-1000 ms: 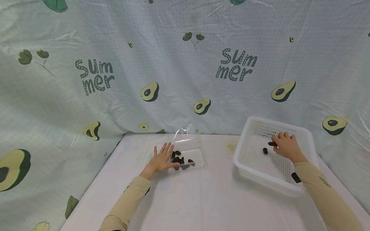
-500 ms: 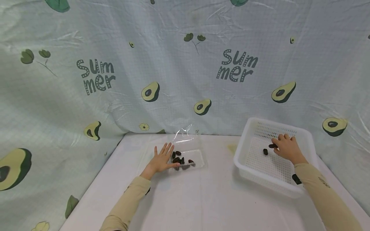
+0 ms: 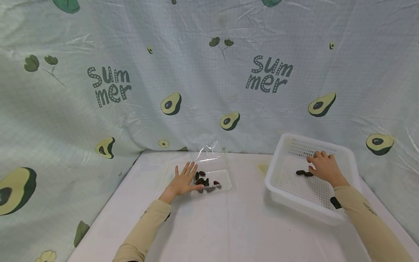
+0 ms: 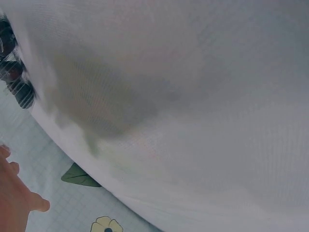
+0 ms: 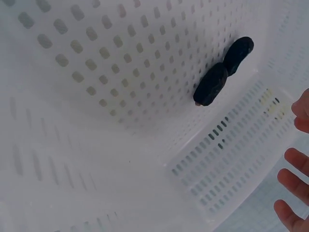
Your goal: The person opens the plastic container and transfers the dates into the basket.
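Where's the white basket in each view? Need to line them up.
Head: basket at the right, under the right hand.
Left wrist: not in it.
Right wrist: fills most of the frame, seen close from inside.
Shared landmark, head and right wrist only: two dark pieces roughly end to end on its floor.

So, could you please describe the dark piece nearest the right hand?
On the right of the table stands a white perforated basket. On its floor lie two dark, oblong pieces, end to end. In the head view, yours is the right one, nearer the right hand than its neighbour.
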Demonstrator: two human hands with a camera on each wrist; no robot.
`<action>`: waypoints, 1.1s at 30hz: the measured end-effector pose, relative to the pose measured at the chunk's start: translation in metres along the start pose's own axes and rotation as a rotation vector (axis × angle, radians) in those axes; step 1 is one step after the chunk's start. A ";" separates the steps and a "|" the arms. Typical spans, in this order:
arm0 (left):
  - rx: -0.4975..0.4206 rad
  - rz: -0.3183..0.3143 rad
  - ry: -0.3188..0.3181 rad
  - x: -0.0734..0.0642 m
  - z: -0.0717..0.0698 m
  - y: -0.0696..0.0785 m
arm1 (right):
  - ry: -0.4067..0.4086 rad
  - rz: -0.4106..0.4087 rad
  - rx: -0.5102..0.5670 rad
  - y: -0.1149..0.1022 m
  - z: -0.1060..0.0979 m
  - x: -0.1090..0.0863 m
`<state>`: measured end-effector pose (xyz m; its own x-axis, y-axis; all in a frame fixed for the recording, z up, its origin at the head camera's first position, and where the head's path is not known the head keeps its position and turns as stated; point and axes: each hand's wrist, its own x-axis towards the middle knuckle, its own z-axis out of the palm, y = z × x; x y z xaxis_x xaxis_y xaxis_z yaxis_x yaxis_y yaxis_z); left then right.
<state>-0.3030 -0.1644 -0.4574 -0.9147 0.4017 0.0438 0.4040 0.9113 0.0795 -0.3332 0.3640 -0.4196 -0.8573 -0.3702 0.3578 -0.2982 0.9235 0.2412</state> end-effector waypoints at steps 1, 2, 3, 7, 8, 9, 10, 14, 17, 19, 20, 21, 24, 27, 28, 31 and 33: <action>0.002 -0.002 -0.004 0.000 0.000 0.000 | 0.005 -0.004 0.004 -0.001 -0.001 0.000; 0.003 -0.004 -0.008 0.000 0.000 0.000 | 0.007 -0.006 0.010 -0.001 -0.002 0.001; 0.004 -0.004 -0.010 0.001 -0.001 0.000 | 0.011 -0.009 0.013 -0.002 -0.003 0.001; -0.003 -0.006 -0.023 0.001 -0.002 0.001 | 0.028 -0.023 0.039 -0.007 -0.011 0.002; -0.005 -0.008 -0.029 0.002 -0.001 0.000 | 0.034 -0.030 0.047 -0.008 -0.014 0.003; -0.007 -0.009 -0.032 0.002 -0.001 0.000 | 0.043 -0.039 0.055 -0.010 -0.016 0.003; -0.008 -0.012 -0.038 0.002 -0.001 0.000 | 0.057 -0.051 0.065 -0.012 -0.019 0.003; -0.025 -0.012 -0.042 0.002 -0.002 0.000 | 0.111 -0.090 0.094 -0.019 -0.029 0.004; -0.041 -0.005 -0.033 0.001 -0.003 0.000 | 0.134 -0.100 0.104 -0.025 -0.034 0.004; -0.038 -0.002 -0.033 0.001 -0.004 0.000 | 0.147 -0.106 0.107 -0.030 -0.036 0.004; -0.036 -0.001 -0.032 0.001 -0.004 0.000 | 0.152 -0.111 0.107 -0.032 -0.037 0.005; -0.036 0.000 -0.031 0.002 -0.005 0.001 | 0.161 -0.119 0.106 -0.034 -0.038 0.005; -0.039 0.001 -0.033 0.003 -0.005 0.001 | 0.180 -0.144 0.114 -0.041 -0.043 0.007; -0.051 0.008 -0.041 0.004 -0.006 0.002 | 0.194 -0.165 0.126 -0.049 -0.048 0.010; -0.055 0.010 -0.045 0.004 -0.006 0.002 | 0.196 -0.169 0.130 -0.051 -0.050 0.011; -0.057 0.010 -0.055 0.005 -0.006 0.003 | 0.208 -0.172 0.139 -0.059 -0.059 0.014; -0.059 0.003 -0.056 0.005 -0.005 0.003 | 0.217 -0.175 0.151 -0.065 -0.065 0.016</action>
<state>-0.3058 -0.1601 -0.4518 -0.9118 0.4104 -0.0116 0.4051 0.9038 0.1382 -0.3006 0.2917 -0.3704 -0.6829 -0.5223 0.5108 -0.5059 0.8425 0.1853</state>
